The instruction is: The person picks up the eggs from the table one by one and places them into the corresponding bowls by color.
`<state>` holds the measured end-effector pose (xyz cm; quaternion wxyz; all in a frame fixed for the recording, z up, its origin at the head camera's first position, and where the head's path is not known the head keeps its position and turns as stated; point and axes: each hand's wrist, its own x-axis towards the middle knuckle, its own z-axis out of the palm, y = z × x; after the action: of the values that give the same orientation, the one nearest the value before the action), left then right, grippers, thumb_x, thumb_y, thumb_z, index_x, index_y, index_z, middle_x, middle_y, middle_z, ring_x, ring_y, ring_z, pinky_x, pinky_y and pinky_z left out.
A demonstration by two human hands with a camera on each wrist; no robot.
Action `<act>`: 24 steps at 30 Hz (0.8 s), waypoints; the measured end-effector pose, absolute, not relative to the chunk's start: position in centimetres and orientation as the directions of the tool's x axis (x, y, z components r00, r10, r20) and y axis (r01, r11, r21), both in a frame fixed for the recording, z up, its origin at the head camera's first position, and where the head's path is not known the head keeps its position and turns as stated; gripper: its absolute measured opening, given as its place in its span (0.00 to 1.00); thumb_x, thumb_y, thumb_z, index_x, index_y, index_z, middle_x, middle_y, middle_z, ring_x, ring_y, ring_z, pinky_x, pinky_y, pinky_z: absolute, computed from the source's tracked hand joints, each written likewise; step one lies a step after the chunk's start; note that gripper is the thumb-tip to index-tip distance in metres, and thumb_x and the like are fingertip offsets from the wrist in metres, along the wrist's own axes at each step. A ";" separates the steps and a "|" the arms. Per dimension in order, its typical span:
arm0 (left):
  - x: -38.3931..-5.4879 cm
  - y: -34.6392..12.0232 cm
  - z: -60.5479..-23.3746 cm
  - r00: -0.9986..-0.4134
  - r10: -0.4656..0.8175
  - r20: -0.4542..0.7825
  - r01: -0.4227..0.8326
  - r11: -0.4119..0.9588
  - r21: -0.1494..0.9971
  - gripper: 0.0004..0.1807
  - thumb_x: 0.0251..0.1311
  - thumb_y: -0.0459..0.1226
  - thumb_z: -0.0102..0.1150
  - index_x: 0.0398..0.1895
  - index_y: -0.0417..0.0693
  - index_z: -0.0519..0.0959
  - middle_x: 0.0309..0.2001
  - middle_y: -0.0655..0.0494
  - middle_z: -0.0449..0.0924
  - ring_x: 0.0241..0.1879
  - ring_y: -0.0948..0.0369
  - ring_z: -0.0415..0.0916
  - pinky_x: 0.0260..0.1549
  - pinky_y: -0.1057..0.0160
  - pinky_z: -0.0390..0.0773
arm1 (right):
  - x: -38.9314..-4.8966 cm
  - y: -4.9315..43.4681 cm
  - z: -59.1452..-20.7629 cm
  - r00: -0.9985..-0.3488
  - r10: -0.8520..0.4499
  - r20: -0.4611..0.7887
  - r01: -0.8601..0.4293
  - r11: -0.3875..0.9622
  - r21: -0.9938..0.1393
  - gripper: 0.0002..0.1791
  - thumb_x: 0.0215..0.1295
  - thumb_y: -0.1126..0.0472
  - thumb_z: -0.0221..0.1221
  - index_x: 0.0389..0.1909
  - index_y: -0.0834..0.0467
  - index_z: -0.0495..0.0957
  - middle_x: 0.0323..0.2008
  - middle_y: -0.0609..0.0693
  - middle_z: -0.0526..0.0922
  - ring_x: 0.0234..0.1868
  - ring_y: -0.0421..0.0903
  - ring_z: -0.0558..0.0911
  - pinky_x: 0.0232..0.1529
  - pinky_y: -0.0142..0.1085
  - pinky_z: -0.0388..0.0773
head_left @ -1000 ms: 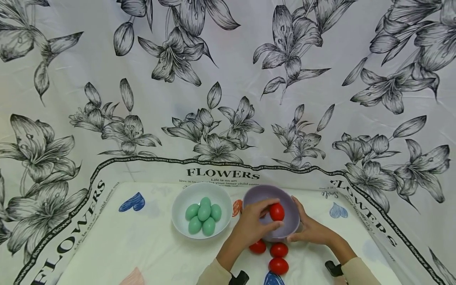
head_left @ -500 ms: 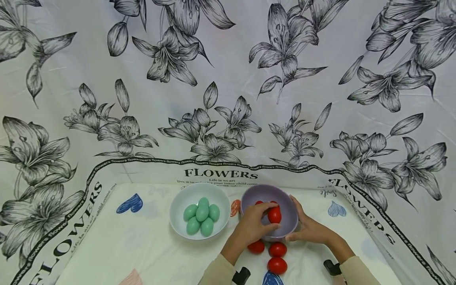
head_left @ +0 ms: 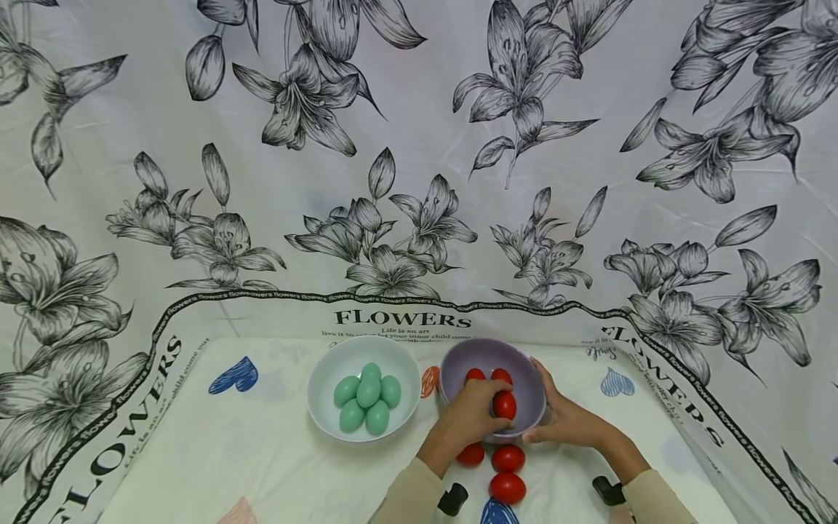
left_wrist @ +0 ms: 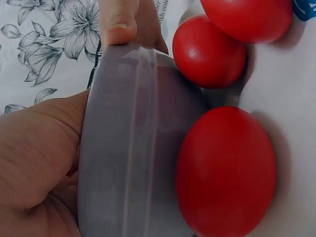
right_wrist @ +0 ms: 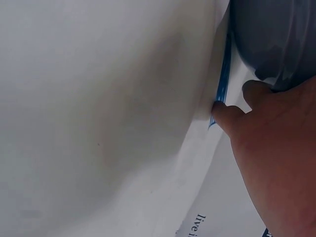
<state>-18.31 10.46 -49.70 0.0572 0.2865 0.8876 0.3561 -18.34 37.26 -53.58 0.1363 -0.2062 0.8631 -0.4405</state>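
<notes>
My left hand (head_left: 462,418) reaches over the near left rim of the purple bowl (head_left: 532,402) and holds a red egg (head_left: 505,405) between thumb and fingers, low inside the bowl. Further back in the bowl lie two more red eggs, the left one (head_left: 474,375) partly behind the hand. With its thumb near the front and fingers along the side, my right hand (head_left: 570,421) grips the bowl's right side. In the left wrist view the bowl's wall hides the held egg. The right wrist view shows the right hand (right_wrist: 276,148) against the bowl's outside.
A white bowl (head_left: 321,415) with several green eggs (head_left: 369,391) stands left of the purple one. Three red eggs lie on the cloth before the purple bowl: one on the left (head_left: 470,455), another beside it (head_left: 508,458), a third nearest (head_left: 508,487).
My left hand has lowered the red egg deeper into the purple bowl. Two red eggs behind it have come into sight as the hand moved. The right hand stays on the bowl.
</notes>
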 end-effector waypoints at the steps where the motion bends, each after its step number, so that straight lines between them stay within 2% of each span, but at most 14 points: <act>1: -18.3 10.5 -49.7 -0.828 0.553 0.095 0.467 0.586 0.662 0.35 0.57 0.46 0.81 0.68 0.55 0.81 0.59 0.65 0.84 0.56 0.63 0.79 0.57 0.62 0.82 | -18.4 37.3 -53.6 -0.878 -0.476 -0.054 -0.237 0.529 -0.815 0.79 0.54 0.56 0.81 0.84 0.38 0.23 0.85 0.59 0.41 0.79 0.71 0.57 0.70 0.68 0.67; 4: -18.5 10.7 -49.5 -0.823 0.561 0.085 0.469 0.589 0.658 0.34 0.56 0.45 0.82 0.68 0.54 0.81 0.59 0.64 0.84 0.56 0.64 0.80 0.58 0.62 0.82 | -18.4 37.2 -53.6 -0.879 -0.474 -0.058 -0.231 0.528 -0.817 0.79 0.54 0.56 0.81 0.84 0.37 0.23 0.85 0.58 0.41 0.80 0.69 0.57 0.70 0.65 0.67; 10: -18.6 11.3 -49.2 -0.828 0.560 0.027 0.442 0.623 0.645 0.34 0.56 0.43 0.82 0.68 0.56 0.82 0.58 0.64 0.85 0.53 0.64 0.81 0.56 0.62 0.83 | -18.3 37.3 -53.8 -0.871 -0.490 -0.032 -0.261 0.516 -0.816 0.79 0.54 0.56 0.80 0.85 0.39 0.22 0.85 0.61 0.41 0.79 0.74 0.55 0.68 0.72 0.66; 18: -19.0 12.5 -49.5 -0.830 0.557 -0.033 0.423 0.667 0.613 0.34 0.56 0.40 0.82 0.68 0.58 0.82 0.58 0.66 0.84 0.54 0.64 0.79 0.56 0.61 0.84 | -18.1 37.2 -53.7 -0.879 -0.475 -0.045 -0.228 0.502 -0.834 0.78 0.54 0.54 0.80 0.84 0.36 0.23 0.85 0.60 0.40 0.80 0.73 0.53 0.69 0.75 0.62; 21: -19.1 12.8 -49.6 -0.830 0.556 -0.043 0.421 0.676 0.605 0.33 0.56 0.39 0.82 0.67 0.58 0.82 0.58 0.66 0.84 0.54 0.64 0.79 0.56 0.62 0.83 | -18.1 37.2 -53.6 -0.880 -0.472 -0.051 -0.225 0.511 -0.830 0.78 0.54 0.53 0.80 0.84 0.37 0.23 0.85 0.61 0.41 0.80 0.72 0.55 0.70 0.72 0.64; 24: -19.3 13.0 -49.7 -0.830 0.556 -0.038 0.426 0.676 0.602 0.33 0.55 0.39 0.82 0.66 0.58 0.83 0.57 0.65 0.85 0.54 0.64 0.79 0.55 0.62 0.84 | -18.1 37.3 -53.4 -0.879 -0.474 -0.053 -0.231 0.520 -0.822 0.79 0.54 0.53 0.80 0.85 0.40 0.23 0.85 0.60 0.43 0.80 0.70 0.57 0.72 0.58 0.69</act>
<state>-19.28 13.02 -49.73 0.1095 0.2701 0.9088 0.2985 -18.14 37.27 -53.44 0.1363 -0.2046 0.8611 -0.4450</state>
